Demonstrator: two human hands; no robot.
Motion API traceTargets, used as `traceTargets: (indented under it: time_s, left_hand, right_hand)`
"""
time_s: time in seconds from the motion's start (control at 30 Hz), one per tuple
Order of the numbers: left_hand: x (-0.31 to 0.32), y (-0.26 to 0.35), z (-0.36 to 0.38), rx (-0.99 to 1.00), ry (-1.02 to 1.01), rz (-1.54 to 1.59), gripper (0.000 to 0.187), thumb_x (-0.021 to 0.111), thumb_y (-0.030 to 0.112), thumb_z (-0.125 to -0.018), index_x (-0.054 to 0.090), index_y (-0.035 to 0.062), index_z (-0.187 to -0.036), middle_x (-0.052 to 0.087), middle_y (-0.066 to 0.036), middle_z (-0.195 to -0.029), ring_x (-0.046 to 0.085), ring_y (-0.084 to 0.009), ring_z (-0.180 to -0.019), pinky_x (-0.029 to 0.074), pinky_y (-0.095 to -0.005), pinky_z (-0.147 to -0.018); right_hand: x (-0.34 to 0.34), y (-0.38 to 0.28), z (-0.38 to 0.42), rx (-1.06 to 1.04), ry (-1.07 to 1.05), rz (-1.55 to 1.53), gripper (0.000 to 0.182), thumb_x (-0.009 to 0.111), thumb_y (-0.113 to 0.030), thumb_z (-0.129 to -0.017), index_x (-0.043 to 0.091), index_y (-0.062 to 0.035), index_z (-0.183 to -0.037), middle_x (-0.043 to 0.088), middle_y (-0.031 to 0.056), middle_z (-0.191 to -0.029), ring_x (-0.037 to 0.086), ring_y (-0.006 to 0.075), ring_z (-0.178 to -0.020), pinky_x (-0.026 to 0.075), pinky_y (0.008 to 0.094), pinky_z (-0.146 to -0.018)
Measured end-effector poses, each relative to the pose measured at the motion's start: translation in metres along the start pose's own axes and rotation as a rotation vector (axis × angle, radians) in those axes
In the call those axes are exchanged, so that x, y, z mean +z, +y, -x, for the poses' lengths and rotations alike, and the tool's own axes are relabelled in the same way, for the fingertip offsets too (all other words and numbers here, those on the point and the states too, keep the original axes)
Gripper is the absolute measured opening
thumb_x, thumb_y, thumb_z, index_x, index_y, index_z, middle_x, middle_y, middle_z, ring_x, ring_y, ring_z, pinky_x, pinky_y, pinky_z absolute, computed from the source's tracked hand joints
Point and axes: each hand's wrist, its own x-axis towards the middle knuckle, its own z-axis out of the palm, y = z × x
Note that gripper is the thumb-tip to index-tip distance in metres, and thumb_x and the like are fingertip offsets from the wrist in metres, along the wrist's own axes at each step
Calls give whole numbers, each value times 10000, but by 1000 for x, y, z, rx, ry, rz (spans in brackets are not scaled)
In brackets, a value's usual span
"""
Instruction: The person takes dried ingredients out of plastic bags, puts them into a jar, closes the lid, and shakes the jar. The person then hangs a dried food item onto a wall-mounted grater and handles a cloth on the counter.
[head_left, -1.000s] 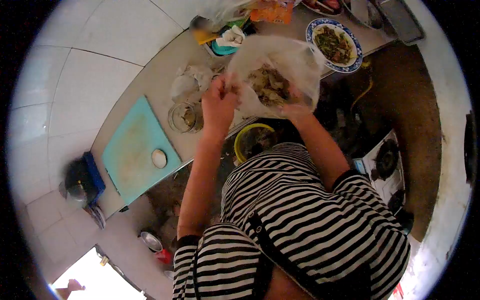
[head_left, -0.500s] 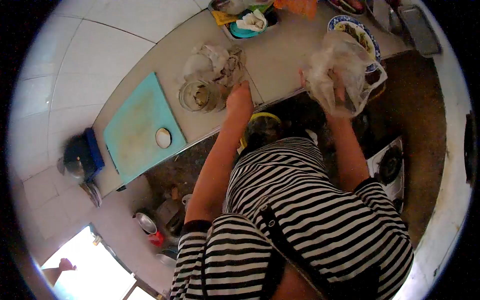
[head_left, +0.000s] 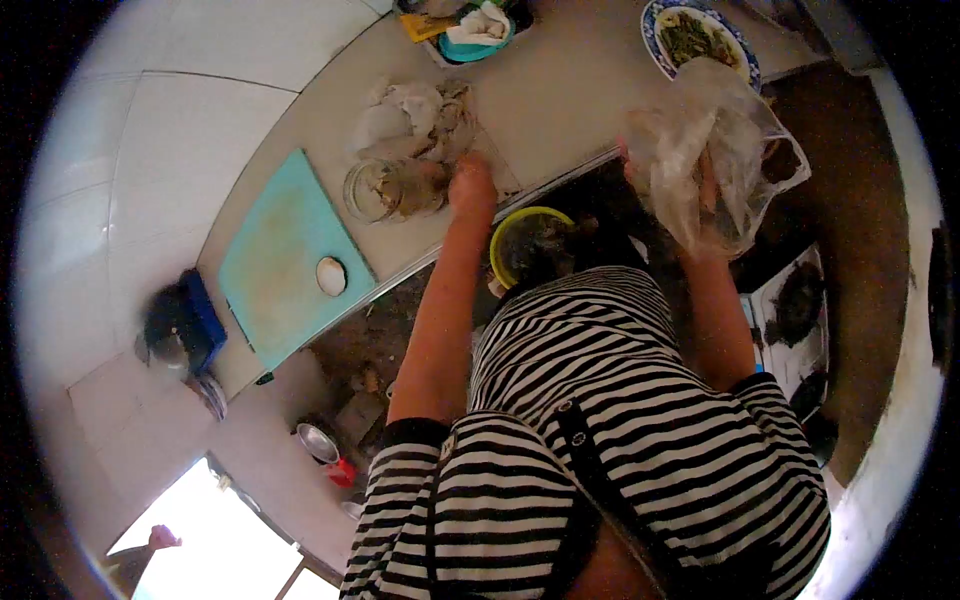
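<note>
My left hand (head_left: 472, 186) is closed at the base end of a clear glass jar (head_left: 400, 190), its fingers partly hidden. The jar leans over on the counter with its mouth toward the cutting board, and something brownish is inside. Crumpled plastic bags (head_left: 405, 115) lie just behind the jar. A translucent plastic bag (head_left: 735, 165) hangs around my right hand (head_left: 708, 190), which grips it above the counter's front edge. Its fingers show only dimly through the film. Behind the bag is a blue-rimmed plate (head_left: 655, 40) of green food.
A turquoise cutting board (head_left: 285, 255) holds a small white oval piece (head_left: 331, 276). Below the counter edge stands a yellow-rimmed bucket (head_left: 497, 250). A stove (head_left: 790, 310) is at the right. A teal bowl (head_left: 470, 50) sits at the back; pans (head_left: 318, 442) are low at the left.
The view has shifted a little. The jar appears tipped further, its mouth turned more to the left. My right hand and the plastic bag have moved slightly right and down in view.
</note>
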Motion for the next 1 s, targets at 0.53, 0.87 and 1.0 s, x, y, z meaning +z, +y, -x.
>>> traceTargets:
  time_s: [0.53, 0.87, 1.0]
  left_hand:
    - [-190, -14, 72, 82, 638, 13, 133, 558, -1, -793, 573, 51, -915, 576, -126, -883, 571, -343, -795, 478, -411, -672]
    - [-125, 27, 85, 461, 426, 265, 176, 613, 4, -764, 609, 73, -925, 579, -135, -960, 585, -357, -829, 487, -416, -672]
    - [-47, 23, 58, 271, 149, 150, 217, 657, 113, -783, 577, 69, -981, 574, -156, -965, 594, -365, -856, 505, -427, -686]
  right_hand:
    - [36, 38, -2, 128, 51, -25, 480, 467, -374, -950, 415, -88, -1333, 453, 102, -1325, 439, 323, -1180, 410, 424, -982]
    - [62, 35, 7, 87, 106, 24, 473, 553, -421, -899, 547, -71, -1217, 606, 83, -1156, 569, 234, -1028, 454, 358, -941]
    - [53, 31, 7, -13, 217, 165, 518, 533, -441, -904, 509, -68, -1263, 581, 90, -1205, 557, 247, -1055, 442, 366, -954]
